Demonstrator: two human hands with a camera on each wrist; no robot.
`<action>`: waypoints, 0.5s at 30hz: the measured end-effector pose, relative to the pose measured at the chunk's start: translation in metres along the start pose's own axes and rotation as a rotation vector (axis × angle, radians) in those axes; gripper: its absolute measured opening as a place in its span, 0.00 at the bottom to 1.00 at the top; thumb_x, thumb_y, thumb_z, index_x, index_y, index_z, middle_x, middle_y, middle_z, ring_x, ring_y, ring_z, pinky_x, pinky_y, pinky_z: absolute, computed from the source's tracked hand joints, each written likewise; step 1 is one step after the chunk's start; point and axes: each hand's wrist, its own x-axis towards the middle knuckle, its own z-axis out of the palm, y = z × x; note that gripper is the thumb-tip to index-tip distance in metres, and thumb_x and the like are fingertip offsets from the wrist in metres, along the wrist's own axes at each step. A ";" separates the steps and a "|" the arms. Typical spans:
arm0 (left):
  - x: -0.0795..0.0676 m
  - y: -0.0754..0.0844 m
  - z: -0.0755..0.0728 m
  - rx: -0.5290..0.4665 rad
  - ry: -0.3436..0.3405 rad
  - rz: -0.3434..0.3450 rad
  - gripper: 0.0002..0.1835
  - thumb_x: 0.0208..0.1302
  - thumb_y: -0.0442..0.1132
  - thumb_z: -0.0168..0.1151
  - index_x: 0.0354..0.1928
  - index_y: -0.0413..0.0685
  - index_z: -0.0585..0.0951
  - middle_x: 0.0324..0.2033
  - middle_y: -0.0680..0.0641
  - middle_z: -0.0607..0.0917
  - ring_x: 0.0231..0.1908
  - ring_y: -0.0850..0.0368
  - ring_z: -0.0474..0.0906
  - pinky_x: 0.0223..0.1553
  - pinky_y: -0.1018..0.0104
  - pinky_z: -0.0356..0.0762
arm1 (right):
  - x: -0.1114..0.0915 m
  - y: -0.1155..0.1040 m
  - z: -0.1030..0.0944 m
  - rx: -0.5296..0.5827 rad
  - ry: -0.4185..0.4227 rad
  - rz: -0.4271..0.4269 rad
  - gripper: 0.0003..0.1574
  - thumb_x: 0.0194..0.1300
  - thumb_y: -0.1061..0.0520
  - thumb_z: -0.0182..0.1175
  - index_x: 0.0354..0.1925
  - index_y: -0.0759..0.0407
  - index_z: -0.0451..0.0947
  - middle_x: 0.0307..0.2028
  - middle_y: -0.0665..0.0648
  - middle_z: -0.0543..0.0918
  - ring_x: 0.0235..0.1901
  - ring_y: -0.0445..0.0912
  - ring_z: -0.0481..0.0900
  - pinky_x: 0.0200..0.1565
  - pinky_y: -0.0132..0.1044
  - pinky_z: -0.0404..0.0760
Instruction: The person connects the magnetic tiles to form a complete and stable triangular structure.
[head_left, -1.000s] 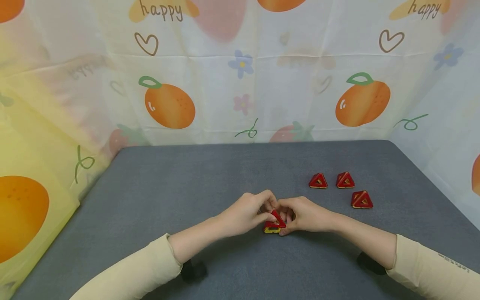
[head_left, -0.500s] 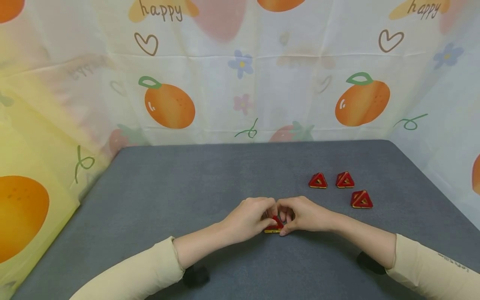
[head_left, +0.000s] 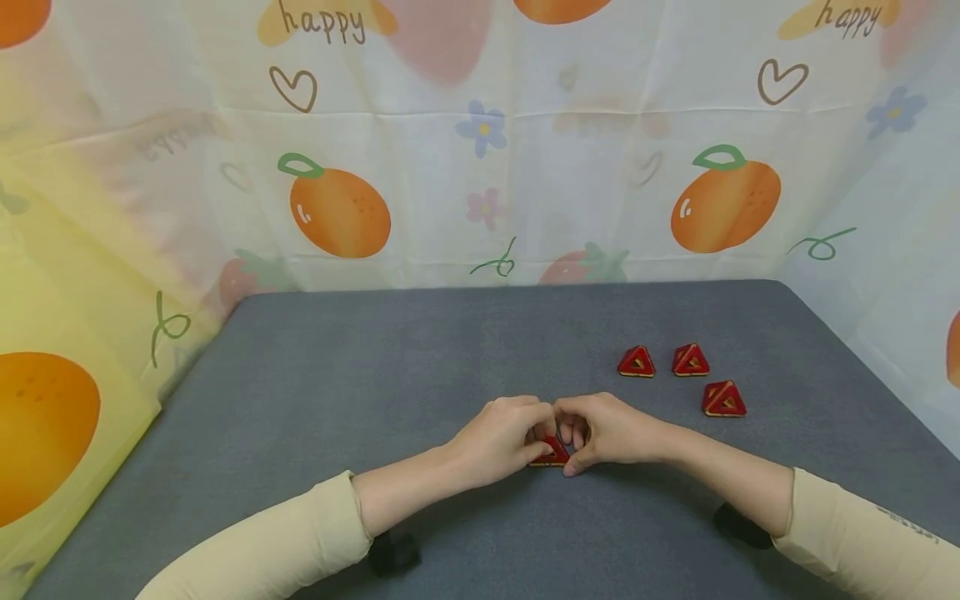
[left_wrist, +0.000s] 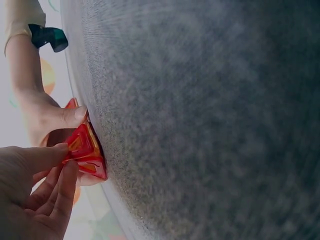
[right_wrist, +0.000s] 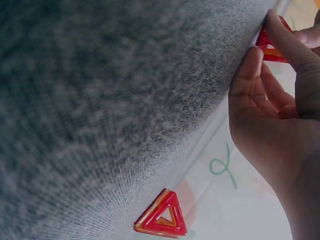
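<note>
A small pyramid of red triangular magnetic tiles with yellow edges (head_left: 553,457) sits on the grey table between both hands. My left hand (head_left: 498,437) pinches its upper part; in the left wrist view, thumb and fingertips grip the red pyramid (left_wrist: 86,142) near its peak. From the right, my right hand (head_left: 618,429) holds it, thumb at the near corner and fingers curled behind. The right wrist view shows the pyramid (right_wrist: 267,47) between that hand's thumb and index finger. Knuckles of both hands meet above it and hide its back.
Three similar red pyramids stand at the right of the table: one on the left (head_left: 637,362), one beside it (head_left: 690,361) and a nearer one (head_left: 724,400). A fruit-printed cloth (head_left: 525,192) hangs behind the table (head_left: 375,358).
The left hand has come down and slightly right, bringing the tilted red tiles flat to the table, so their yellow underside is now hidden. The right hand has barely moved.
</note>
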 end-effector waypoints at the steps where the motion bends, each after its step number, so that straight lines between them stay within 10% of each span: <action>1: 0.000 0.000 0.000 -0.006 0.003 -0.005 0.06 0.58 0.33 0.71 0.32 0.47 0.81 0.30 0.51 0.83 0.30 0.63 0.80 0.32 0.82 0.74 | 0.000 0.000 0.000 -0.003 0.002 0.003 0.22 0.49 0.47 0.78 0.37 0.47 0.75 0.28 0.48 0.79 0.27 0.34 0.76 0.31 0.29 0.77; 15: 0.000 -0.011 0.001 -0.236 -0.075 -0.299 0.07 0.53 0.40 0.75 0.30 0.46 0.87 0.24 0.50 0.88 0.19 0.69 0.72 0.21 0.76 0.69 | -0.004 -0.003 0.001 -0.006 0.026 -0.010 0.16 0.59 0.41 0.69 0.32 0.46 0.75 0.26 0.42 0.79 0.27 0.32 0.77 0.31 0.28 0.78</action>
